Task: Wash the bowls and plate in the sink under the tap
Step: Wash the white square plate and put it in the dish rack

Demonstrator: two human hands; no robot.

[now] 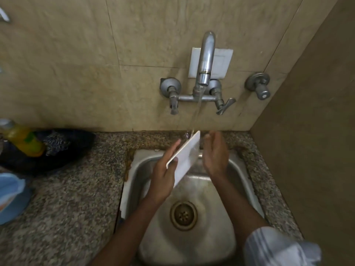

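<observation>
A white rectangular plate (185,157) is tilted on edge above the steel sink (240,181), its upper corner under the water stream falling from the wall tap (205,60). My left hand (165,175) grips the plate's lower left edge, thumb on the front face and fingers behind it. My right hand (216,152) is just to the right of the plate, fingers straight and relaxed, palm toward the plate, not clearly touching it. No bowls show in the sink.
A drain (183,215) sits at the sink's centre. On the speckled granite counter (76,198) at the left lie a yellow bottle (23,140), a dark cloth or bag (63,148) and a blue container (11,196). A brown wall (317,150) closes the right side.
</observation>
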